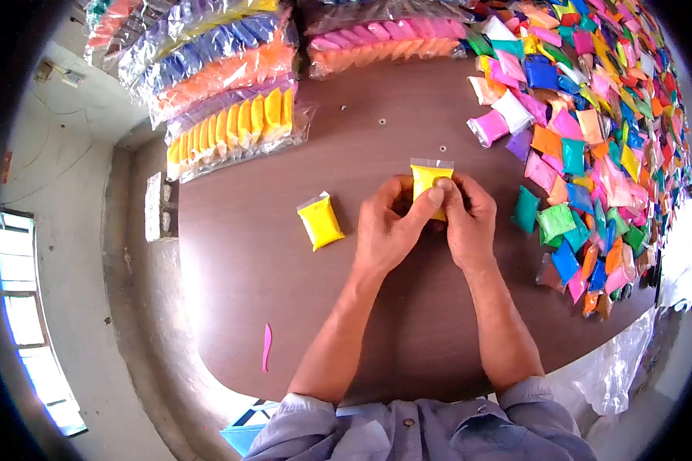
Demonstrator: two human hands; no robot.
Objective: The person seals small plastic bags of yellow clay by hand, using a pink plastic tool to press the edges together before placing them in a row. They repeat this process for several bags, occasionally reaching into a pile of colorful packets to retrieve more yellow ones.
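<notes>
A small yellow packet with a clear top edge is held upright between my two hands over the brown table. My left hand grips its left side, thumb pressed on the front. On the right side my right hand pinches the same packet, its thumb close to the other thumb. The lower part of the packet is partly covered by the fingers. Another yellow packet lies flat on the table to the left of my left hand, touching neither hand.
Clear bags of yellow packets and orange and blue ones stand at the back left. Bags of pink and orange packets lie at the back. A large pile of mixed packets covers the right. A pink tool lies near the table's front left edge.
</notes>
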